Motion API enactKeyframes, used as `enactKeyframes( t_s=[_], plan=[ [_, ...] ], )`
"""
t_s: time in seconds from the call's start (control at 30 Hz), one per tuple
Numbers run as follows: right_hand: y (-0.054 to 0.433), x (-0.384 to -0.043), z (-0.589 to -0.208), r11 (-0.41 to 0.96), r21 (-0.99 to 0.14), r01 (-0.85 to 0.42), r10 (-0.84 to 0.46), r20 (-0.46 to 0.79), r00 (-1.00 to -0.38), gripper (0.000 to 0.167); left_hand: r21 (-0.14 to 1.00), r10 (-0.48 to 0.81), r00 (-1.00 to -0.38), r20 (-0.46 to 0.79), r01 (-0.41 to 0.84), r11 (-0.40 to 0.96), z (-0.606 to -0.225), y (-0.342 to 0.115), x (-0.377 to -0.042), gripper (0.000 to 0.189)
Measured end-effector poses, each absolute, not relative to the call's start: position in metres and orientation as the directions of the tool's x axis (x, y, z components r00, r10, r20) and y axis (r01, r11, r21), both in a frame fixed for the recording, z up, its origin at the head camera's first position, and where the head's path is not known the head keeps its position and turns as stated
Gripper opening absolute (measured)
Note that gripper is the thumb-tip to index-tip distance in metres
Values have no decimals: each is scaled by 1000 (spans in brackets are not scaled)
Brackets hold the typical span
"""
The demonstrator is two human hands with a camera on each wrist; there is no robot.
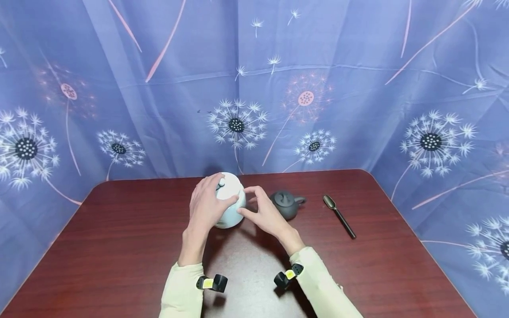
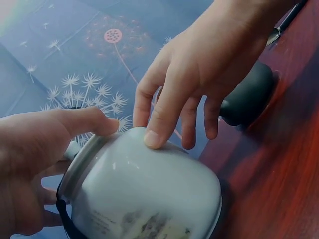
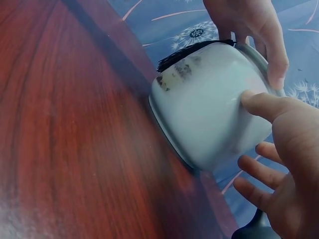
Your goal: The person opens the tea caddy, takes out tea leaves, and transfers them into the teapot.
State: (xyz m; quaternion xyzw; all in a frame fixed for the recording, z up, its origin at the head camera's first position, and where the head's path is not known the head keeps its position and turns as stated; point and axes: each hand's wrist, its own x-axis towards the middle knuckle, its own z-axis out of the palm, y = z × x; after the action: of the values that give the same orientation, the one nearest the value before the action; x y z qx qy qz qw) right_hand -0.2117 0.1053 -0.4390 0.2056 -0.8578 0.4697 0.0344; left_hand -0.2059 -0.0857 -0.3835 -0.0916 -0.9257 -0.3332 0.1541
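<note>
A white ceramic jar (image 1: 231, 216) with a printed patch low on its side stands near the back of the table. Its lid (image 1: 229, 185) sits on top, with a small knob. My left hand (image 1: 207, 201) spans the lid from above, thumb at the near edge and fingers on the far side. Against the jar's right side, my right hand (image 1: 266, 213) has its thumb pressed on the wall and its index finger bent around behind. The right hand's other fingers spread away from the wall. A black tassel (image 3: 187, 54) hangs at the jar's side in the right wrist view.
A dark teapot (image 1: 285, 205) stands just right of my right hand. Farther right lies a spoon (image 1: 344, 223) with a black handle. The reddish-brown table (image 1: 119, 247) ends at a blue dandelion-print curtain (image 1: 179, 110) behind and at both sides.
</note>
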Motion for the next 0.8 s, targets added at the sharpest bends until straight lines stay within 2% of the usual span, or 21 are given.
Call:
enactKeyframes(
  t_s=[0.8],
  plan=[
    [104, -212, -442, 431, -816, -385, -289, 279, -916, 49, 613, 67, -963, 261, 219, 759, -379, -88, -202, 72]
  ],
)
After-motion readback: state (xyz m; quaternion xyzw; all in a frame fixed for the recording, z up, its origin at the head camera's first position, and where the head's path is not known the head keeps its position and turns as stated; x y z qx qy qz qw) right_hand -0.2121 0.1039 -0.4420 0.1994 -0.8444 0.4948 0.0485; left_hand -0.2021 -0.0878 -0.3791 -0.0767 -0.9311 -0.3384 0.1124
